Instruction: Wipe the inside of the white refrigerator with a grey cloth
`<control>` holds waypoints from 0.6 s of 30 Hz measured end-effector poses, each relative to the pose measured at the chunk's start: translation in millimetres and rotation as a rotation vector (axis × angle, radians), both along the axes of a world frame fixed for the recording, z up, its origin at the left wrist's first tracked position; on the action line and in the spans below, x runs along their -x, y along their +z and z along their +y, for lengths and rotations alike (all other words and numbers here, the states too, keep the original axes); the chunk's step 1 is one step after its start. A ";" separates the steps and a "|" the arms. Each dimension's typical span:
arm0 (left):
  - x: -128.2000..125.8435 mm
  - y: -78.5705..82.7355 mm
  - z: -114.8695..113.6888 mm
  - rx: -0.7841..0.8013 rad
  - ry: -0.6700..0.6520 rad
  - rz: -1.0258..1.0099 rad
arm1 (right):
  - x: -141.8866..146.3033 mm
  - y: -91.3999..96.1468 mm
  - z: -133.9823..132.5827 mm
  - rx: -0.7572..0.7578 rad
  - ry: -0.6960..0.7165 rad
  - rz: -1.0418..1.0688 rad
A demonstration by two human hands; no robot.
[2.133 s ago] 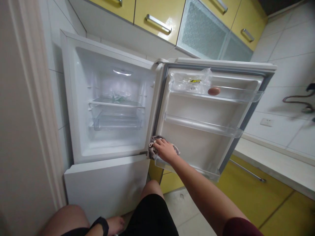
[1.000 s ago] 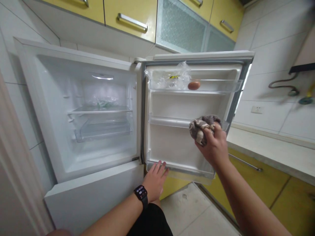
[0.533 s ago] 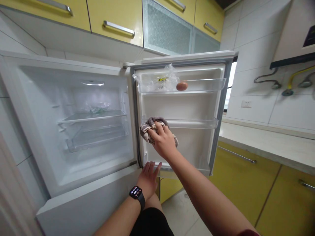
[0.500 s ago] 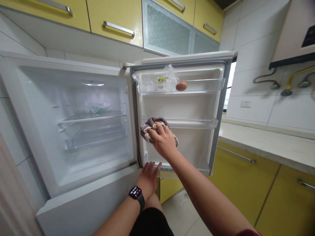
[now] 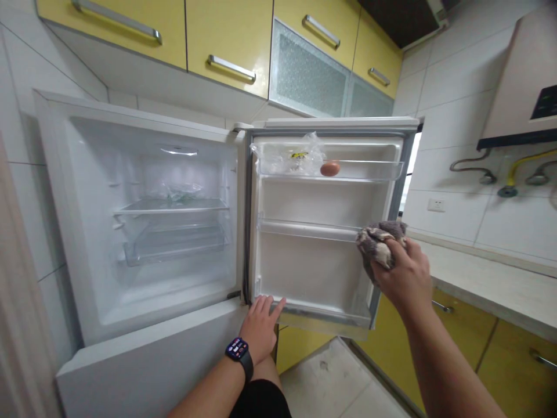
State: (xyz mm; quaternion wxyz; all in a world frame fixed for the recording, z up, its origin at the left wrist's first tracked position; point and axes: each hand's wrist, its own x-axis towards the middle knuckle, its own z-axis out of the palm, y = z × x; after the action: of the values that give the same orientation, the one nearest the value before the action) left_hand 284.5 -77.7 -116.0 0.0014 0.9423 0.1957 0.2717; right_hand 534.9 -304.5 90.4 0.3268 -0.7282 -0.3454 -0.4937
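While my right hand point(image 5: 402, 278) closes its fingers point(image 5: 398, 251) around a bunched cloth point(image 5: 378, 245), the wad bulges just ahead of the fingertips, at the right end of the middle door shelf point(image 5: 304, 230). I judge it soft, light and limp, best gripped as one bundle. My left hand point(image 5: 261, 322), fingers loosely spread, lies flat on the bottom edge of the fridge door point(image 5: 313, 267). Well above the fingers an egg point(image 5: 329, 169) rests beside a plastic bag point(image 5: 289, 157); the panel between is open room.

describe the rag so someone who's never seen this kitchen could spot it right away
Start at the open white fridge door below the yellow wall cabinets. At the right end of its middle clear shelf, the right hand grips a crumpled grey-brown cloth. It is the only dark, soft thing against the white plastic.
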 end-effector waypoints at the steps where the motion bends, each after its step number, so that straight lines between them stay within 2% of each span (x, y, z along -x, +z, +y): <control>1: -0.3 -0.7 0.3 -0.001 0.002 -0.003 | -8.8 1.8 -6.8 -0.034 0.022 0.017; 5: 2.1 -1.9 0.7 -0.008 0.013 -0.004 | -28.3 14.4 -25.1 -0.164 0.162 0.054; 10: 11.3 -3.9 0.6 -0.048 0.037 -0.036 | -29.1 33.4 -38.2 -0.214 0.330 0.016; 14: 18.6 -15.0 6.0 -0.109 0.060 -0.097 | -22.7 51.6 -45.4 -0.242 0.342 -0.070; 18: 25.3 -34.4 16.8 -0.212 0.102 -0.175 | -5.3 87.7 -43.0 -0.298 0.323 -0.180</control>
State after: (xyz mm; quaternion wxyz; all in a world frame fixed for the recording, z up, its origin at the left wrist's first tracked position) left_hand 259.3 -61.0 -150.4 -0.0950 0.8987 0.2125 0.3717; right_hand 540.2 -347.5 178.1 0.4733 -0.5603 -0.4083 -0.5435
